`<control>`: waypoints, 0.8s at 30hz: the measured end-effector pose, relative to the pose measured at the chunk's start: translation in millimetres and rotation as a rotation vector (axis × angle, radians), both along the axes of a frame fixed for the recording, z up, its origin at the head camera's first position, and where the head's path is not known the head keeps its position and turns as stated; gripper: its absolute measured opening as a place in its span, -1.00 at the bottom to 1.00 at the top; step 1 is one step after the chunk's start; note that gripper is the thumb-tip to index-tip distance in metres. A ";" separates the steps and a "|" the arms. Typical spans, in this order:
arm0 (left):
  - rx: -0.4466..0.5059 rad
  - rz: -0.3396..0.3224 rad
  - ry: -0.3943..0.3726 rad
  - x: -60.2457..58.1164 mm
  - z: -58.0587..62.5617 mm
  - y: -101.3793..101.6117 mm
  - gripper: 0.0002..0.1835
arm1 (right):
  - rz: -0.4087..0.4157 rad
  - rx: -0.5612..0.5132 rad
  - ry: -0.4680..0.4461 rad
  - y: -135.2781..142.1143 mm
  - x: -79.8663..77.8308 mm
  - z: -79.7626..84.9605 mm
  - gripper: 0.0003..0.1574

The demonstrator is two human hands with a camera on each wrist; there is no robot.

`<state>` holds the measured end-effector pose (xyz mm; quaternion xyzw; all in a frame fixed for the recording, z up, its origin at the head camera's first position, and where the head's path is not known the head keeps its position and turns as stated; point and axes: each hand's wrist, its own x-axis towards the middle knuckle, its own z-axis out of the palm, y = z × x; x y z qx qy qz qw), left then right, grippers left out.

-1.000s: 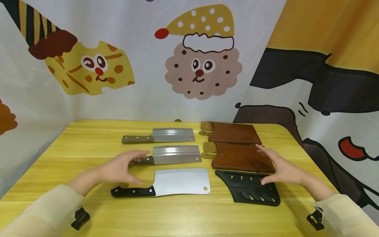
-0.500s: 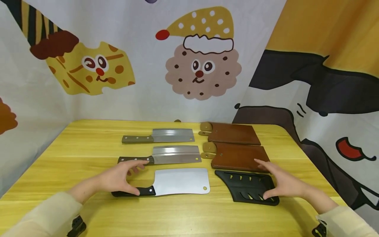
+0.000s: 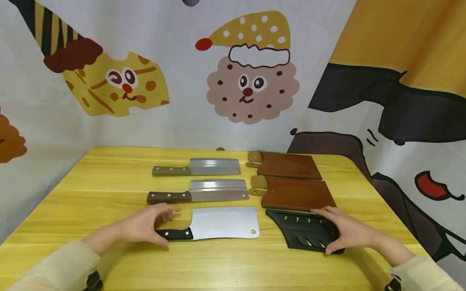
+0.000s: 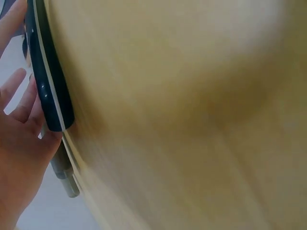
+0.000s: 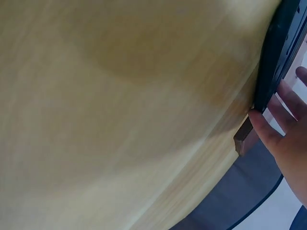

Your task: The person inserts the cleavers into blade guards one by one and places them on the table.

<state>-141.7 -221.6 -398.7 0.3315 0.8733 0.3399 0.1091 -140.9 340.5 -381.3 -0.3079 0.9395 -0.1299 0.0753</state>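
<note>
In the head view, a cleaver [image 3: 225, 223] with a wide bright blade and a black riveted handle [image 3: 177, 234] lies nearest the front. My left hand [image 3: 143, 227] is at the handle's end, thumb in front and fingers beyond it. The left wrist view shows those fingers [image 4: 24, 112] loosely spread beside the handle [image 4: 50, 72]; a firm grip is not visible. At the right lies a black slotted blade guard [image 3: 302, 230]. My right hand [image 3: 351, 230] spans its right end, thumb at the front edge and fingers at the far edge. In the right wrist view, the thumb [image 5: 264, 129] touches the guard [image 5: 273, 52].
Two more cleavers, one dark-handled [image 3: 218, 190] and one olive-handled [image 3: 214, 166], lie behind in a row. Two brown leather sheaths [image 3: 298, 193] [image 3: 291, 165] with tan snap straps lie to their right. A printed curtain [image 3: 182, 133] hangs behind the wooden table [image 3: 218, 266].
Both hands have lowered and come nearer the front: the left from above the handles to the front cleaver's handle end, the right down to the black guard. Cleavers and sheaths stay put.
</note>
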 end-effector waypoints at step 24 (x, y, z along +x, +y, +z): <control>0.223 -0.021 -0.308 -3.8 1.3 -11.0 -0.73 | -0.013 -0.082 -0.152 -5.3 7.8 2.5 0.20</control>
